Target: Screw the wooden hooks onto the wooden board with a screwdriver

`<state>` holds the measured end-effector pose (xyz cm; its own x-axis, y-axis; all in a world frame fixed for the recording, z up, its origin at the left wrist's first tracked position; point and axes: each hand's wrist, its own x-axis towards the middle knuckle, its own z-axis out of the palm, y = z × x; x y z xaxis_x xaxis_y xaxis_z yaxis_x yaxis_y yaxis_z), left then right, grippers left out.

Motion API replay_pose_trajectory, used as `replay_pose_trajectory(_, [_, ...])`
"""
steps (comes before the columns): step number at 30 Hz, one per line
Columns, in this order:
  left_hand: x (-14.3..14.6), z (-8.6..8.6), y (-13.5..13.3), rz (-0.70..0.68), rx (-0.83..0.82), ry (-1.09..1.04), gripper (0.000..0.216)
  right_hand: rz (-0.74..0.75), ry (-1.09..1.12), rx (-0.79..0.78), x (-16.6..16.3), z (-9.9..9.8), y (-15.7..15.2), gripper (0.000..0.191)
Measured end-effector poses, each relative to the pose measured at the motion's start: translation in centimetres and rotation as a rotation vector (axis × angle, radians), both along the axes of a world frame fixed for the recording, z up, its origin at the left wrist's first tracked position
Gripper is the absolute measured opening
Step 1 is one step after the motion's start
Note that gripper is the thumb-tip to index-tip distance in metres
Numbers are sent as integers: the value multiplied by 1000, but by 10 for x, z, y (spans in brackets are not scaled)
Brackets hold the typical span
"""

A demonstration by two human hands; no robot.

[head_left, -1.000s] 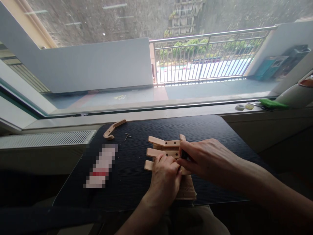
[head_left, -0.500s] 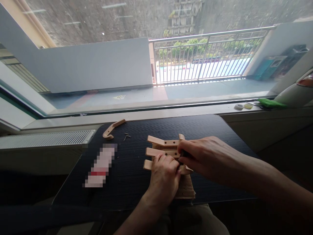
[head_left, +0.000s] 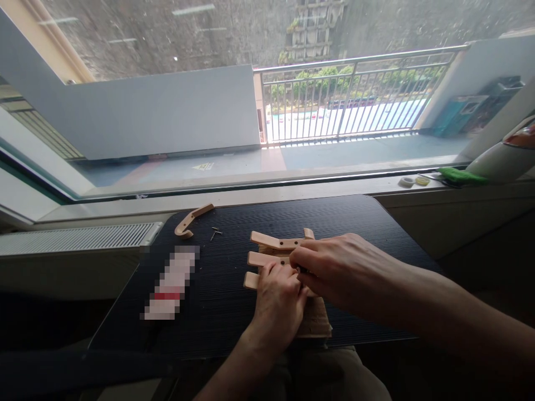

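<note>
A wooden rack (head_left: pixel 271 249) with three hook arms pointing left lies on a black table (head_left: pixel 251 217). My left hand (head_left: pixel 280 301) rests closed on the nearest hook arm and presses the rack's board (head_left: pixel 316 323) down. My right hand (head_left: pixel 330 267) is curled over the middle arm, pinching a small dark tool that is mostly hidden by the fingers. A loose wooden hook (head_left: pixel 192 219) lies at the table's far left, with a few small screws (head_left: pixel 216 232) beside it.
A blurred white and red object (head_left: pixel 171 283) lies on the table's left side. A radiator grille (head_left: pixel 79 236) sits to the left. A window ledge runs behind the table, with tape rolls (head_left: pixel 413 181) and a green cloth (head_left: pixel 460 177) at its right.
My right hand has slid a little to the left over the middle hook arm. My left hand has stayed on the nearest arm.
</note>
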<state>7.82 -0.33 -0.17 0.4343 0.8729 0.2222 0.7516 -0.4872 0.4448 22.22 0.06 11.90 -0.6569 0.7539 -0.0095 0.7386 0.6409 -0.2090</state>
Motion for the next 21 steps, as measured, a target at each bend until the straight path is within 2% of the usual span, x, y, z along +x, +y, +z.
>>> replay_pose_trajectory(4, [1, 0, -1, -1, 17, 14, 10, -10, -88, 18, -2, -1, 1, 10])
replay_pose_trajectory(9, [2, 2, -1, -7, 18, 48, 9, -25, -218, 136, -7, 0, 0, 11])
replay_pose_trajectory(12, [1, 2, -1, -5, 15, 21, 10, -61, -179, 73, -9, 6, -2, 6])
replay_pose_trajectory(16, [1, 1, -1, -15, 30, -25, 14, -22, -127, -22, -8, 11, -3, 11])
replay_pose_trajectory(21, [1, 4, -1, -30, -16, -1, 9, -34, -208, 33, -4, 4, 4, 16])
